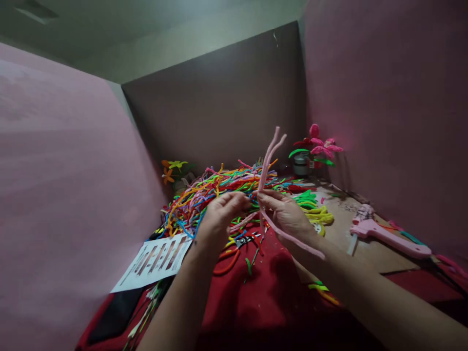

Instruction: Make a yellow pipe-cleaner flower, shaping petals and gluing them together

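My left hand (pixel 218 217) and my right hand (pixel 288 214) are raised together over a red cloth (pixel 263 297). Both pinch a bundle of light pink pipe cleaners (pixel 268 156). The strands stick up and fan out above my fingers. One long end trails down across my right wrist. My fingertips meet at the point where the strands cross. Just behind my hands lies a big tangled heap of pipe cleaners (pixel 219 187) in many colours.
A pink glue gun (pixel 387 239) lies on a brown board at right. A small pot with pink pipe-cleaner flowers (pixel 316 146) stands in the back corner; an orange and green flower (pixel 171 170) sits at back left. A printed sheet (pixel 157 261) lies left. Pliers (pixel 244 241) rest under my hands. Pink walls enclose both sides.
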Action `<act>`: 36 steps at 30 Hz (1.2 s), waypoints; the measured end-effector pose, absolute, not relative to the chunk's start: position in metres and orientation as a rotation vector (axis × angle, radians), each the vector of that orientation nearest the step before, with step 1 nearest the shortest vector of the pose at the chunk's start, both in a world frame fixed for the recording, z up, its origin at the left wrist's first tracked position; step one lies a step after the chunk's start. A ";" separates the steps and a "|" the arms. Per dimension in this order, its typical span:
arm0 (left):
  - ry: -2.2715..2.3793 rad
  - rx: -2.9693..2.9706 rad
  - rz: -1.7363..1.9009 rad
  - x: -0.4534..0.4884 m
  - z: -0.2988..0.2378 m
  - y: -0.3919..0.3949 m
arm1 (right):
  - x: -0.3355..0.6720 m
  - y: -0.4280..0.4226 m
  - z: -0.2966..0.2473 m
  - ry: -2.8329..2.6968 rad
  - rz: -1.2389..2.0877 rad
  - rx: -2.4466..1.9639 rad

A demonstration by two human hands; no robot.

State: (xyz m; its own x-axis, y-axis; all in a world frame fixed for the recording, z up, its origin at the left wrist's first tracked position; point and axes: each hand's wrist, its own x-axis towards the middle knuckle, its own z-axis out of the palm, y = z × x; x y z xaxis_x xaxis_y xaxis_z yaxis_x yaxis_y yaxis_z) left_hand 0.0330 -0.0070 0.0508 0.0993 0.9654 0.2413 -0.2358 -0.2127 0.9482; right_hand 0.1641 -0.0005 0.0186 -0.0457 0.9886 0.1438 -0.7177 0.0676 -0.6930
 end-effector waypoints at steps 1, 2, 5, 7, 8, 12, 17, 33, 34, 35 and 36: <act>0.786 1.293 1.191 0.040 0.044 -0.010 | 0.161 0.001 0.017 -0.701 1.477 -0.466; 0.742 1.303 1.115 0.046 0.038 -0.012 | 0.158 0.002 0.016 -0.677 1.480 -0.455; 0.730 1.327 1.052 0.052 0.031 -0.012 | 0.154 0.000 0.013 -0.666 1.492 -0.455; 0.795 1.365 0.999 0.048 0.033 -0.010 | 0.154 -0.002 0.012 -0.710 1.496 -0.475; 0.829 1.387 0.949 0.045 0.035 -0.008 | 0.155 -0.002 0.012 -0.724 1.490 -0.487; 0.890 1.471 0.745 0.034 0.045 -0.001 | 0.159 0.001 0.008 -0.652 1.515 -0.500; 1.004 1.538 0.651 0.028 0.051 0.002 | 0.167 -0.001 0.000 -0.868 1.591 -0.578; 1.082 2.247 0.419 0.023 0.074 -0.019 | 0.194 -0.021 0.025 -2.052 0.573 -0.973; 1.055 2.311 0.386 0.021 0.075 -0.020 | 0.193 -0.022 0.025 -2.044 0.556 -0.991; 1.032 2.367 0.341 0.020 0.076 -0.020 | 0.192 -0.023 0.026 -2.053 0.534 -1.001; 1.018 2.407 0.275 0.018 0.078 -0.019 | 0.192 -0.025 0.027 -2.071 0.532 -1.011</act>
